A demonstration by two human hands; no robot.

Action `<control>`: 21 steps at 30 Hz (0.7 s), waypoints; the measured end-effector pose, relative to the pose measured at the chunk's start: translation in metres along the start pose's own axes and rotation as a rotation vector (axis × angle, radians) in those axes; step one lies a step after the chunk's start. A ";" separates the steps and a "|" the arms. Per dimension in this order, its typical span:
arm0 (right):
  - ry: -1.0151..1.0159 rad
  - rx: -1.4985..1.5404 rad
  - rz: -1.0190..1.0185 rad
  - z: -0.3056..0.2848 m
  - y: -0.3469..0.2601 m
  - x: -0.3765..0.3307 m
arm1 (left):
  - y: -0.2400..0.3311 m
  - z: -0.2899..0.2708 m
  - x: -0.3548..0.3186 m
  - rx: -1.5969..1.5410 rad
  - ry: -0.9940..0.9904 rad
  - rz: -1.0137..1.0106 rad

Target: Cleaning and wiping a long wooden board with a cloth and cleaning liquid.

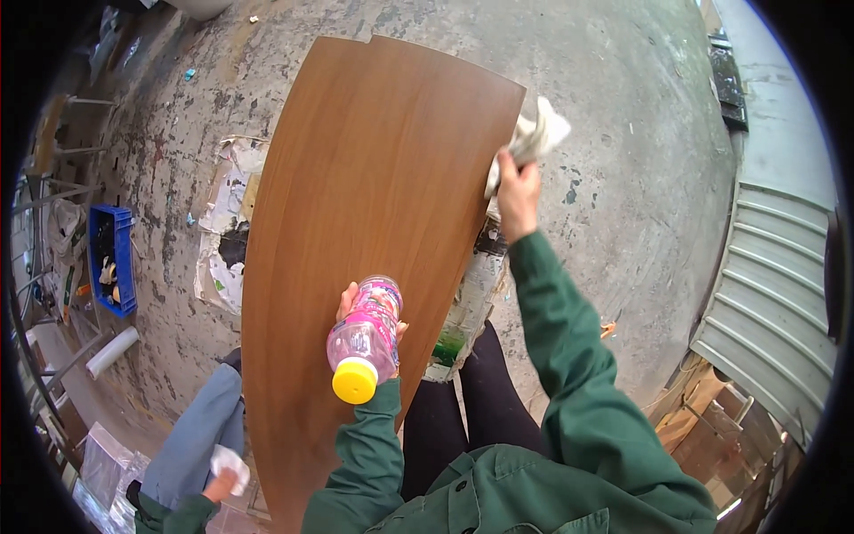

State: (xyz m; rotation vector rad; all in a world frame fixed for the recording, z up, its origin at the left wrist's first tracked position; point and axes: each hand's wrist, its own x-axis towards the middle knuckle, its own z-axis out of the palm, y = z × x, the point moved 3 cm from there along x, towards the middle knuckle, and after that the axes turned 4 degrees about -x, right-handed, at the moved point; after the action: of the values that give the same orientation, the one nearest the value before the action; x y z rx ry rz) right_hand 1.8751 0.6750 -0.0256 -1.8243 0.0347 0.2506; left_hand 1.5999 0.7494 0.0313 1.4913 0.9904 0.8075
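Observation:
A long brown wood-grain board (374, 169) with a slightly curved left edge lies before me. Over its near part, my left hand (347, 303) is wrapped round a clear plastic bottle (363, 334) with a pink label and a yellow cap, the cap end toward me. Most of that hand's fingers are behind the bottle. At the board's right edge, toward its far corner, my right hand (519, 198) grips a white cloth (538, 133). Part of the cloth touches the edge and part hangs loose, a little blurred.
A co-worker's hand (219, 485) holds a white cloth at lower left, beside the board. Paint-stained supports (233, 214) show under the board. On the scuffed concrete floor stands a blue crate (111, 258) with things inside. A white roll (113, 352) lies near it. Ribbed metal sheeting (769, 276) is at right.

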 end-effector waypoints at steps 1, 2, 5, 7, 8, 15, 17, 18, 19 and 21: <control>-0.011 -0.028 0.035 0.001 -0.002 -0.021 | 0.000 -0.003 0.001 0.005 -0.001 -0.001; -0.012 -0.019 0.042 -0.001 -0.003 -0.024 | 0.003 0.001 0.002 -0.041 0.019 -0.029; 0.055 -0.078 0.062 0.000 -0.005 -0.010 | 0.008 0.004 0.004 0.018 -0.044 -0.091; 0.097 -0.097 0.019 0.004 -0.019 0.017 | 0.013 0.007 0.005 -0.037 -0.033 -0.145; 0.089 -0.089 0.027 0.007 -0.025 0.034 | 0.013 0.006 0.005 -0.052 -0.031 -0.154; 0.141 -0.067 -0.101 0.021 -0.032 0.100 | 0.012 0.012 0.005 -0.038 0.047 -0.145; 0.036 0.109 -0.108 0.019 -0.026 0.083 | 0.015 0.014 0.006 -0.035 0.076 -0.136; -0.012 0.006 -0.078 0.018 -0.020 0.061 | 0.014 0.011 0.005 -0.041 0.099 -0.139; -0.057 0.006 -0.036 0.017 -0.017 0.042 | 0.015 0.012 0.005 -0.040 0.132 -0.133; -0.107 -0.054 -0.013 0.008 -0.016 0.013 | 0.018 0.019 0.005 -0.024 0.178 -0.123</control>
State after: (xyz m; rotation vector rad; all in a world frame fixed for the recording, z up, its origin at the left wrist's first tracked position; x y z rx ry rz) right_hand 1.8894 0.6888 -0.0149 -1.8615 -0.0597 0.3421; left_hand 1.6215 0.7455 0.0463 1.3406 1.1889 0.8716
